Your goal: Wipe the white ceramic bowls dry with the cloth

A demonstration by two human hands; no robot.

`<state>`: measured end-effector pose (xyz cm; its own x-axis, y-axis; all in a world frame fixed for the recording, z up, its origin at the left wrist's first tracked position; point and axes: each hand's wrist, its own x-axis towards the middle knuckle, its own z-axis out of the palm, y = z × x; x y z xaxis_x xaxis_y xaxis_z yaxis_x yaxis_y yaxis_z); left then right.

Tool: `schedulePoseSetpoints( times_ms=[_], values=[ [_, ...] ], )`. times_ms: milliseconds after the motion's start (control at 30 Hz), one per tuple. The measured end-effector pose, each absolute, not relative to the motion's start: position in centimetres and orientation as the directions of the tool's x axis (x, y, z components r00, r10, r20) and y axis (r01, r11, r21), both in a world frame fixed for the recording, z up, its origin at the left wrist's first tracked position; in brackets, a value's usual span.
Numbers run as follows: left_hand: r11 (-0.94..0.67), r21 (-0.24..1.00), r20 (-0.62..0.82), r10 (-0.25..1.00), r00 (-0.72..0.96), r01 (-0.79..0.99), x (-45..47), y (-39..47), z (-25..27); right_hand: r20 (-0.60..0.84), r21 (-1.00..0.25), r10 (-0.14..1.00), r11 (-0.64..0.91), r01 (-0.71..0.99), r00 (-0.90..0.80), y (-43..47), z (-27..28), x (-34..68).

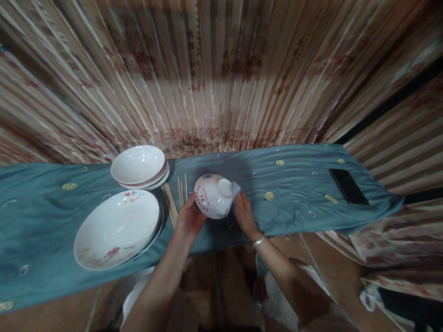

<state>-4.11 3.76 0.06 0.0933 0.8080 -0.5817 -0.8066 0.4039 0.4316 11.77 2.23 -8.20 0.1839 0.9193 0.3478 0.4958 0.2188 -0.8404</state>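
Evidently the bowl [212, 199] is mid-handling: both hands are on it, above the near half of the table, and it has not been set down. Nearest, the right wrist wears a shiny, smooth bracelet [258, 240]. The left hand [189, 217] is partly curled, gripping the bowl's lower left edge with the thumb on the outer wall. The right hand [244, 213] is half closed, fingers mostly hidden, with a pale, soft, crumpled cloth [236, 190] between it and the bowl's right side. The bowl is tipped over, its round foot turned up and to the right; its inside is out of sight. Its glaze is white and glossy, with red marks and a dark patch. How much of it the cloth has covered, I cannot tell.

To the left, a wide oval-looking dish [117, 230], smooth and flower-printed, rests on at least one more. Between it and the bowl lie chopsticks [169, 203], thin, straight and matt like wood or bamboo. Farther back sits a stack of bowls [138, 165], rims nested. These all lie untouched; whether any has had its turn with the cloth does not show. Under everything, the tablecloth [287, 214] is teal, wrinkled fabric; at far right lies a flat black phone [349, 186]. Behind hangs a pleated, printed curtain [214, 83]
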Motion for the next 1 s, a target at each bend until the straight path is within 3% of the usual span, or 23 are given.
schedulePoseSetpoints(
  times_ms=[133,333,800,1000],
  values=[
    [0.385,0.445,-0.557,0.826,0.087,-0.809,-4.3,3.8,0.3,0.250,-0.905,0.945,0.151,0.398,0.209,0.8,-7.1,10.2],
    [0.377,0.454,-0.557,0.827,0.074,-0.807,-4.0,3.8,0.7,0.297,-0.864,0.944,0.202,0.462,0.143,-0.2,-6.4,9.4],
    [0.337,0.525,-0.409,0.905,0.115,-0.781,-3.3,3.5,-0.6,0.505,-0.577,0.860,0.397,0.714,-0.070,-0.1,-5.1,10.1],
    [0.279,0.618,-0.236,0.958,0.165,-0.735,-3.0,3.2,-1.3,0.522,-0.584,0.851,0.409,0.701,-0.061,0.3,-4.0,10.6]
  ],
)
